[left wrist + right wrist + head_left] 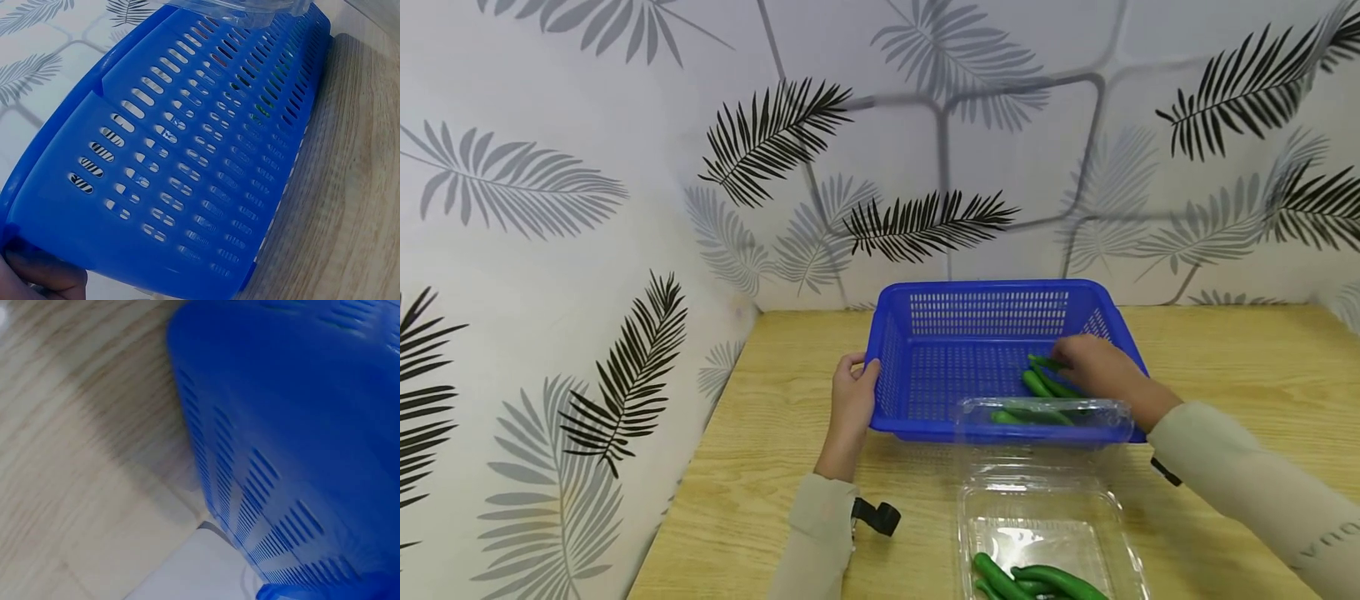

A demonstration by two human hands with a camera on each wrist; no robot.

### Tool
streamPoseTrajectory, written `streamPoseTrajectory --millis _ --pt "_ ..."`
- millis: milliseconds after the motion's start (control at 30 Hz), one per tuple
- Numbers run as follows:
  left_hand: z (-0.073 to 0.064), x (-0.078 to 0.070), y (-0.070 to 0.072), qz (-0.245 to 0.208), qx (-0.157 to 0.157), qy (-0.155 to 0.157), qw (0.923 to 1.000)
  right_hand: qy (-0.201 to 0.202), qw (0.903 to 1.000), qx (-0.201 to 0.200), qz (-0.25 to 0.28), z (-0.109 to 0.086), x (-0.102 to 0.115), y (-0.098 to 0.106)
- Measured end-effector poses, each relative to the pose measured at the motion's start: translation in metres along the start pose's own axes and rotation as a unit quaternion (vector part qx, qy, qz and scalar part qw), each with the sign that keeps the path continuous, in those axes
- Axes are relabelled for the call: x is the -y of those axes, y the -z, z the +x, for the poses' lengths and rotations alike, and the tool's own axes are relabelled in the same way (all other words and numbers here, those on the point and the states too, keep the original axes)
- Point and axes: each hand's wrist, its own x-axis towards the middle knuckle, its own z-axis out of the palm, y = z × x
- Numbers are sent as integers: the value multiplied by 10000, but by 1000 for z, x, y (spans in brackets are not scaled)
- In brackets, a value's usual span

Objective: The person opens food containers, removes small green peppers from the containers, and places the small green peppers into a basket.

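Observation:
My left hand [854, 392] grips the left rim of a blue plastic basket [985, 287], thumb over the edge; in the left wrist view its fingers [47, 275] curl at the basket's corner. Inside the basket's right part is my right hand [1093, 367], fingers curled down around a slim green pepper [1043, 362] whose end pokes out to the left. More green peppers [1033, 383] lie below that hand, some seen through a clear lid. The right wrist view shows only the basket's slotted side [250, 487], with the hand hidden.
A clear plastic box [966, 517] stands open in front of the basket, its raised lid [1045, 408] overlapping the basket's front rim. Several green peppers [1060, 579] lie in it. The wooden table [760, 433] meets a leaf-patterned wall [820, 275] behind.

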Motion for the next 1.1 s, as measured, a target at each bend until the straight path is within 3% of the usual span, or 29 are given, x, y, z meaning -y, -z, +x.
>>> streamPoseTrajectory --millis 500,867,1100 --pt "-1 -2 1 19 19 -189 9998 -129 9993 321 -128 0 4 -7" --pt "-1 -2 -1 -50 -6 -52 10000 -201 9986 373 -307 1 2 -10" --pt "-1 -2 -1 -16 36 -69 10000 -152 9968 771 167 -1 -1 -12"
